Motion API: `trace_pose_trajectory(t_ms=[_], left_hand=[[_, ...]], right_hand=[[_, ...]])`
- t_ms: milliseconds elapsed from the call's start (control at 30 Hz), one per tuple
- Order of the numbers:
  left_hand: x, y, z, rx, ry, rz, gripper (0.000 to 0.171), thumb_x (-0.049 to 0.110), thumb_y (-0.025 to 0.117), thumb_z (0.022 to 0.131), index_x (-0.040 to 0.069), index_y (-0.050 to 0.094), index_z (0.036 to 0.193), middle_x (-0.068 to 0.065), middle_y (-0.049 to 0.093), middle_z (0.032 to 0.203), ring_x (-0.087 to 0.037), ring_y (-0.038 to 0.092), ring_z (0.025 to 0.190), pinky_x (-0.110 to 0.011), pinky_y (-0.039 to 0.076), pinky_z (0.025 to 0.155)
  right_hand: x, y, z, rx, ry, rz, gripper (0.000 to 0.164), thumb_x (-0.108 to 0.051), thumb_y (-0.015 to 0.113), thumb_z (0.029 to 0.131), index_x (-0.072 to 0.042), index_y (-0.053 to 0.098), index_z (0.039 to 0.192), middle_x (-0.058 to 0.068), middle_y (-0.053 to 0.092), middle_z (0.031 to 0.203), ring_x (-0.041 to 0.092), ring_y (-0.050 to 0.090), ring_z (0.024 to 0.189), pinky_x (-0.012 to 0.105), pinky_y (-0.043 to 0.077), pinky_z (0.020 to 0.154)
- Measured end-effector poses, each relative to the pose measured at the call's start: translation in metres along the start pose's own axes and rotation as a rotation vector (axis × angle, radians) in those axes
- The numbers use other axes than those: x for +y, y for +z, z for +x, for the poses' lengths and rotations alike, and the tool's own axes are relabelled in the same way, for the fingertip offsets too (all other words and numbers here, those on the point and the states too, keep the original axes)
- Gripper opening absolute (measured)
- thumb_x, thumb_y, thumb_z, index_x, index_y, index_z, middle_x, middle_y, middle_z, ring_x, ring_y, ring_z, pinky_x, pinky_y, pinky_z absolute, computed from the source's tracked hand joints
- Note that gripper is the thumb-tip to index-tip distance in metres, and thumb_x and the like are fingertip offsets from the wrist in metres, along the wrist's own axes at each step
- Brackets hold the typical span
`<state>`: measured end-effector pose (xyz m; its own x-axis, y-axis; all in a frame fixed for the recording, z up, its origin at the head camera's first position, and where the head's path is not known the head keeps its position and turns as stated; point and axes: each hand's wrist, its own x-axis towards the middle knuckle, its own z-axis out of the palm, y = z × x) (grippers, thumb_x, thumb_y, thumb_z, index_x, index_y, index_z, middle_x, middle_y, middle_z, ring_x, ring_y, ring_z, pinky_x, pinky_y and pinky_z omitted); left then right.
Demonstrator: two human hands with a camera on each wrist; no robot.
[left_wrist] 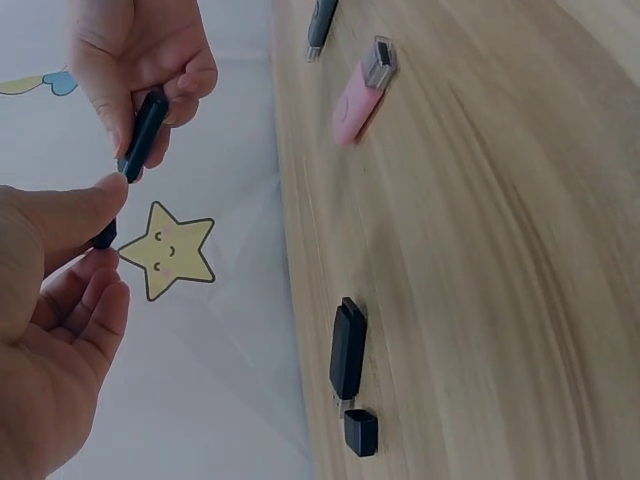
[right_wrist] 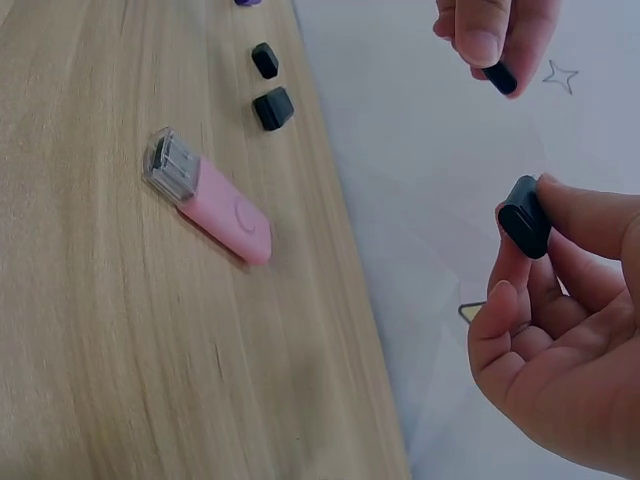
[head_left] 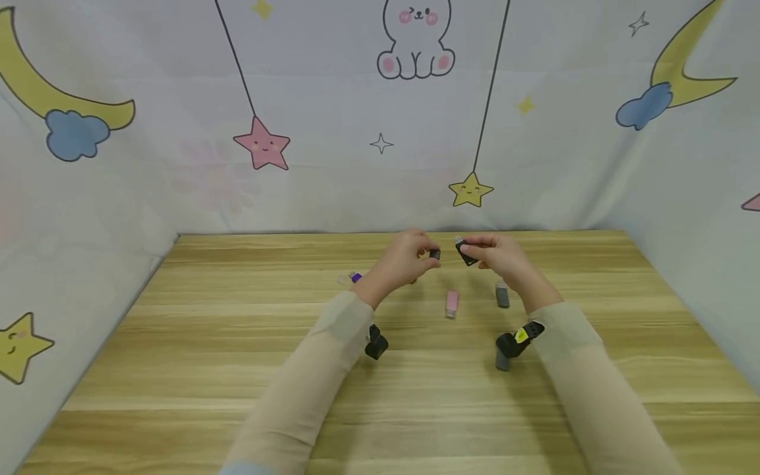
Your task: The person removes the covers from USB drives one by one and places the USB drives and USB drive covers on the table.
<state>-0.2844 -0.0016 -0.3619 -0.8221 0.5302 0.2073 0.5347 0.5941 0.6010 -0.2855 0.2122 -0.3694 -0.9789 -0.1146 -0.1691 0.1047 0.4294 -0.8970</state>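
Observation:
Out in front of me, above the far part of the table, my left hand [head_left: 399, 262] pinches a small black cap [head_left: 435, 254] between thumb and fingers. Facing it, my right hand [head_left: 501, 256] holds a black USB flash drive [head_left: 467, 253], its metal plug bare and pointing up and away. A narrow gap separates cap and drive in the head view. Below them a pink flash drive [head_left: 452, 304] with a clear cap lies on the wood. In the left wrist view, another black flash drive [left_wrist: 348, 350] lies uncapped, a loose black cap [left_wrist: 361, 433] by its plug.
A purple flash drive [head_left: 356, 277] lies left of my left wrist, beside a clear cap [head_left: 342, 280]. One grey flash drive [head_left: 503, 296] lies under my right forearm; another grey drive [head_left: 503, 360] is partly hidden by the right wrist camera [head_left: 513, 344]. A printed cloth hangs behind the table.

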Motion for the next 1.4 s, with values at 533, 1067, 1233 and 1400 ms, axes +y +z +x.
trace_pose_trajectory(t_ms=[533, 1067, 1233, 1400], left_hand=[[-0.02, 0.033, 0.029, 0.019, -0.046, 0.018, 0.015, 0.011, 0.072, 0.086, 0.001, 0.074, 0.097, -0.01, 0.067, 0.095, -0.02, 0.056, 0.085, -0.028, 0.046, 0.073], [-0.026, 0.056, 0.03, 0.002, -0.136, 0.129, 0.018, 0.014, 0.07, 0.088, 0.002, 0.073, 0.101, -0.01, 0.068, 0.102, -0.023, 0.062, 0.097, -0.034, 0.05, 0.087], [-0.027, 0.059, 0.032, -0.016, -0.111, 0.159, 0.014, 0.011, 0.07, 0.087, 0.003, 0.074, 0.098, -0.009, 0.066, 0.098, -0.021, 0.06, 0.09, -0.032, 0.05, 0.083], [-0.029, 0.061, 0.035, -0.047, -0.109, 0.163, 0.015, 0.009, 0.071, 0.085, 0.002, 0.074, 0.098, -0.01, 0.067, 0.099, -0.021, 0.061, 0.091, -0.032, 0.05, 0.083]], right_hand=[[0.018, 0.008, 0.026, -0.011, 0.066, -0.02, 0.042, -0.019, 0.059, 0.097, 0.0, 0.054, 0.135, 0.019, 0.052, 0.135, 0.012, 0.053, 0.088, 0.031, 0.048, 0.083], [0.028, 0.017, 0.041, 0.015, 0.111, -0.103, 0.039, -0.017, 0.063, 0.094, -0.001, 0.06, 0.129, 0.017, 0.056, 0.133, 0.009, 0.05, 0.082, 0.022, 0.043, 0.068], [0.028, 0.021, 0.043, 0.019, 0.09, -0.13, 0.038, -0.015, 0.064, 0.093, 0.001, 0.062, 0.127, 0.018, 0.058, 0.128, 0.009, 0.049, 0.083, 0.019, 0.041, 0.065], [0.031, 0.022, 0.044, 0.019, 0.08, -0.173, 0.033, -0.014, 0.065, 0.092, 0.003, 0.065, 0.12, 0.012, 0.064, 0.109, 0.008, 0.049, 0.076, 0.018, 0.04, 0.062]])
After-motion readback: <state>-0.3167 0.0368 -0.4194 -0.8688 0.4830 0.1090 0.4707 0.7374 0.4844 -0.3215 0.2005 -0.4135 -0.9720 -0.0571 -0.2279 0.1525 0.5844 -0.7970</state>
